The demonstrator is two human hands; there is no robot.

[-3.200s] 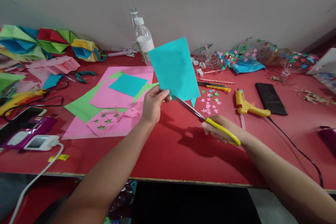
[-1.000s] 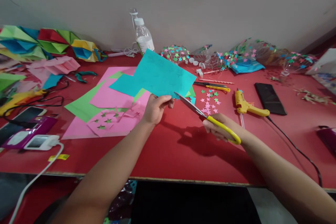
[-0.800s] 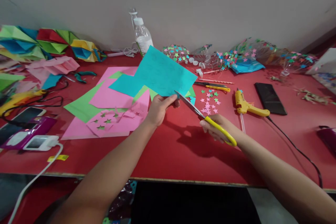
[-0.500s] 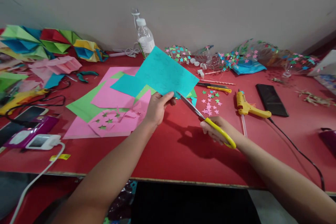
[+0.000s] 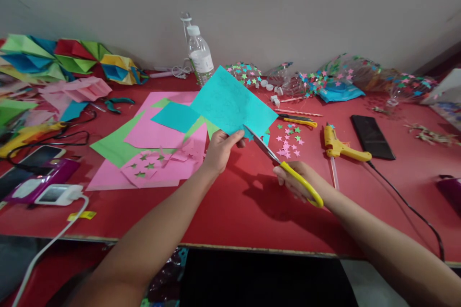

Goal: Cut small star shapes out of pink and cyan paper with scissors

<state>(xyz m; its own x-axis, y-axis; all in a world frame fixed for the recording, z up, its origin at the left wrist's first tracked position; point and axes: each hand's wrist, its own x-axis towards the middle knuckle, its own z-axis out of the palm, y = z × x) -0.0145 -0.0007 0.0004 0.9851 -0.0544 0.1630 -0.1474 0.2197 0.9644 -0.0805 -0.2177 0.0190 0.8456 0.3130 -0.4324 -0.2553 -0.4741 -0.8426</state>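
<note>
1. While the left hand (image 5: 221, 150) pinches the near edge of a blue sheet (image 5: 232, 98) between thumb and fingers, the right hand (image 5: 306, 171) is closed around the yellow handles of the scissors (image 5: 303, 182).
2. The blue sheet is held up above the middle of the worktop (image 5: 216, 216), tilted, with the scissor tips at its near edge, just beside the left thumb; whether the blades are parted is too small to tell.
3. Cutting seems to be at an early point on this sheet: its near edge looks jagged, but most of it remains whole.
4. Already cut are the loose pink and green stars (image 5: 285, 146) lying to the right, and a pink scrap (image 5: 153, 178) on the left has star-shaped holes.
5. A second blue piece (image 5: 175, 116) lies uncut, as far as it shows, on the coloured papers to the left.
</note>
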